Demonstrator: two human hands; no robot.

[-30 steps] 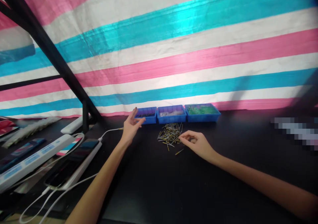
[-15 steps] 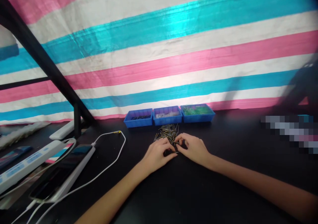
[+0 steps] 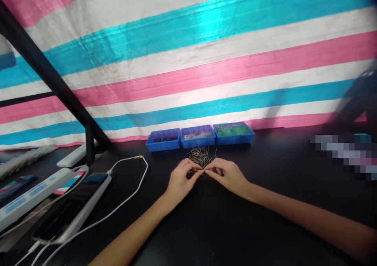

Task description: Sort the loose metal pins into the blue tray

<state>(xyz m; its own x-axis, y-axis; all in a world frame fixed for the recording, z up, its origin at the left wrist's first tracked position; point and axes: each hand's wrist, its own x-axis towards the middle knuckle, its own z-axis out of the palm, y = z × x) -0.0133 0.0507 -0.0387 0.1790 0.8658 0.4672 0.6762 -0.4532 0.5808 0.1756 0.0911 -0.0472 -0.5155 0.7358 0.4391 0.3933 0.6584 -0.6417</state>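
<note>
A loose pile of thin metal rods [image 3: 199, 155], dark and brass-toned, lies on the black table; whether they are screws or bits is too small to tell. My left hand [image 3: 180, 180] rests at the pile's near edge, thumb and forefinger pinched. Opposite it, my right hand [image 3: 231, 176] pinches in the same way, its fingertips meeting those of the left. Whatever sits between the fingertips is too small to make out. Behind the pile, three blue trays stand in a row: one with dark slender pieces [image 3: 163, 145], one with clear pieces [image 3: 198, 143], one with green pieces [image 3: 235, 139].
On the left lie a phone-like device [image 3: 70, 207] with a white cable [image 3: 129, 199] and a white power strip [image 3: 32, 197]. A black frame post [image 3: 53, 75] slants up there. Striped sheeting [image 3: 188, 69] hangs behind the table.
Both hands have moved slightly away from me, towards the pile, and their fingertips have come together. A single rod now shows apart at the pile's right.
</note>
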